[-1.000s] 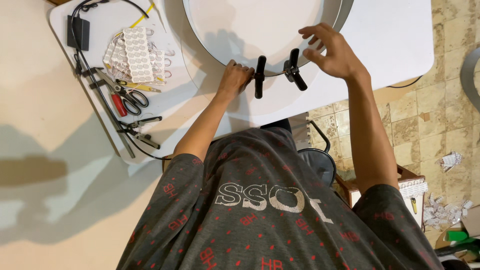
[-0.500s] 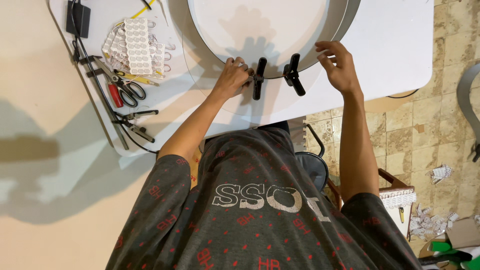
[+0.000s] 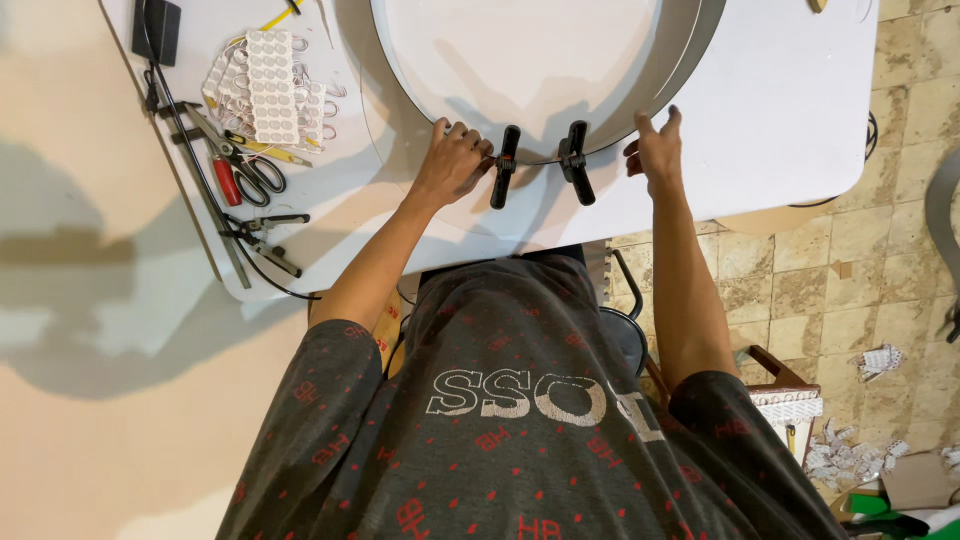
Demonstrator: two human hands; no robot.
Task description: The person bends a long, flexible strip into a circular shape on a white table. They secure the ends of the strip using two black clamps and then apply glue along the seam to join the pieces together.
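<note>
A large round white panel with a thin dark metal rim lies flat on the white table, its near edge curving toward the person and its far part running out of the top of the view. Two small black spring clamps sit on that near edge, side by side and slightly apart: the left black clamp stands almost upright, the right black clamp tilts a little, handles pointing toward the person. A short stretch of rim shows between them.
</note>
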